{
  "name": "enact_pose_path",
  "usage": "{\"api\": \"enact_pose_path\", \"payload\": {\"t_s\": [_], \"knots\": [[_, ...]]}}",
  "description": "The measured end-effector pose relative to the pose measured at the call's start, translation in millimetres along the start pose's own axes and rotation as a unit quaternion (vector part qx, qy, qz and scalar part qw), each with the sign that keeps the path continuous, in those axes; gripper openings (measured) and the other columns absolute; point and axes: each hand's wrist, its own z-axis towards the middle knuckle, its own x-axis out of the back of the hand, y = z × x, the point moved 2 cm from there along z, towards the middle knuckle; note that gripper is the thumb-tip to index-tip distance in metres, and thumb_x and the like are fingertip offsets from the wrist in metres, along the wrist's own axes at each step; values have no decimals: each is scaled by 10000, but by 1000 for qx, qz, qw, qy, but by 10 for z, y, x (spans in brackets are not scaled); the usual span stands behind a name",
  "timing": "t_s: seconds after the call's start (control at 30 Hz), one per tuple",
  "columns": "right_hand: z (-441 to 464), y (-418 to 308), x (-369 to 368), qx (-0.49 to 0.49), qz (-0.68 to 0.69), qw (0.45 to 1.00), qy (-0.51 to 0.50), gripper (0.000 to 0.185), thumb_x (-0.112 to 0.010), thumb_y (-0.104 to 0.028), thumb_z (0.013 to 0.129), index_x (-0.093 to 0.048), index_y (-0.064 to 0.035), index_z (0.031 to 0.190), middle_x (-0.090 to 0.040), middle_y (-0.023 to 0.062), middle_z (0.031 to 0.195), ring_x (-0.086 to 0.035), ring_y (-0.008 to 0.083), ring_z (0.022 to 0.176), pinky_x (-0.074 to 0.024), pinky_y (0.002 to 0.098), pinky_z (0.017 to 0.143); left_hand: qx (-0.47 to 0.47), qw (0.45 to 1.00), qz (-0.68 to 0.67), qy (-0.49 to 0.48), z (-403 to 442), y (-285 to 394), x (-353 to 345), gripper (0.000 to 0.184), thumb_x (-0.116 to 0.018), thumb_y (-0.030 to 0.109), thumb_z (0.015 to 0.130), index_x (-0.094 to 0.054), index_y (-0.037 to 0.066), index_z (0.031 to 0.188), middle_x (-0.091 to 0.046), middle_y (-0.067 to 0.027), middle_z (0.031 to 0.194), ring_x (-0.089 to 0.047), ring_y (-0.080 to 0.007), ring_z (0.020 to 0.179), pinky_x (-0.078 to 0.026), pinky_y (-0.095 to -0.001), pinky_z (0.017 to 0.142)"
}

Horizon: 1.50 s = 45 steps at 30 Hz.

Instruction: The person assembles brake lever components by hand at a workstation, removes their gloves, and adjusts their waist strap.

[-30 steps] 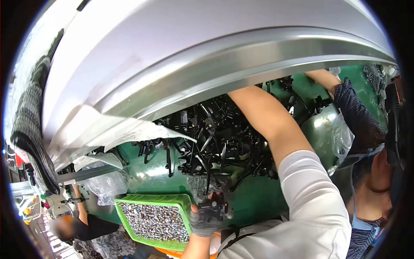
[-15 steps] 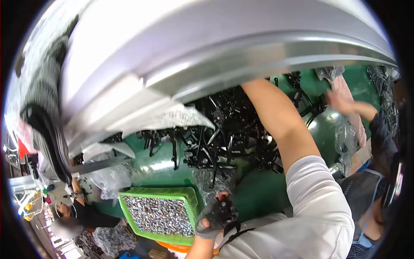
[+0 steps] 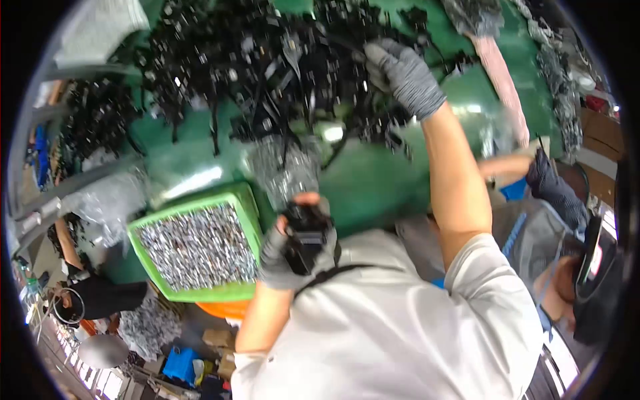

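My left hand (image 3: 270,260), in a grey glove with bare fingertips showing, is closed around a black part (image 3: 308,230) close to my body. The part's exact kind is blurred. Up at the pile of black lever-like parts (image 3: 253,63), my right hand (image 3: 407,77) reaches in with a grey glove on. Its fingers are stretched out over the parts, and I see nothing held in them. Beside my left hand stands a green crate (image 3: 250,213) full of small shiny metal pieces (image 3: 197,247). A clear plastic bag (image 3: 283,167) lies between the pile and my left hand.
The pile lies on a green table (image 3: 373,180). More black parts (image 3: 100,113) and plastic wrap (image 3: 110,203) are at the left, by a metal rail. A pink strip (image 3: 500,87) lies at the right. Co-workers sit on both sides; one's forearm (image 3: 507,170) reaches in from the right.
The view has tipped down, and the pale shelf that covered the top is gone from sight. My right hand, hidden behind it before, now shows at the pile. My left hand still holds the black part.
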Motion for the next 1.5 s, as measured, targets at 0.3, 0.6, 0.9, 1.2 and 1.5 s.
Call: {"api": "enact_pose_path", "payload": {"t_s": [0.3, 0.6, 0.9, 1.2, 1.5], "knots": [[-1238, -323, -713, 50, -244, 948, -197, 225, -548, -138, 956, -579, -16, 1143, -616, 45, 856, -578, 145, 801, -455, 271, 734, 22, 965, 262, -1, -500, 284, 190, 1013, -515, 764, 830, -314, 34, 1503, -535, -160, 1344, -585, -239, 1137, -473, -350, 992], [-1787, -578, -1132, 397, -475, 753, -223, 227, -673, -77, 774, -677, -95, 1000, -635, 83, 968, -561, 335, 981, -450, 449, 881, 74, 962, 264, -7, -927, 297, 256, 1057, -353, 846, 814, -387, -9, 1434, -563, -170, 1298, -557, -242, 1195, -449, -364, 1037], [-2006, -632, -1346, 471, -522, 677, -219, 272, -623, -177, 704, -698, -149, 964, -660, 36, 940, -604, 281, 966, -466, 453, 891, 146, 922, 360, -8, -1116, 249, 415, 860, -484, 729, 881, -488, 28, 1379, -658, -100, 1136, -642, -181, 1021, -503, -323, 933], [-1985, -347, -1482, 500, -526, 676, -127, 280, -672, -269, 706, -686, -220, 981, -664, -9, 1094, -596, 242, 1098, -445, 488, 1011, 71, 899, 431, 17, -1130, 271, 505, 617, -528, 534, 964, -555, 5, 1282, -673, -101, 1068, -649, -180, 981, -494, -293, 901], [-1735, 992, -1672, 284, -397, 872, -26, 228, -603, -73, 817, -663, -81, 1036, -641, 130, 1011, -632, 310, 900, -525, 376, 807, -14, 908, 396, 138, -1212, 367, 679, 728, -540, 642, 910, -559, 11, 1272, -647, -70, 1057, -636, -162, 949, -516, -280, 832]]}}
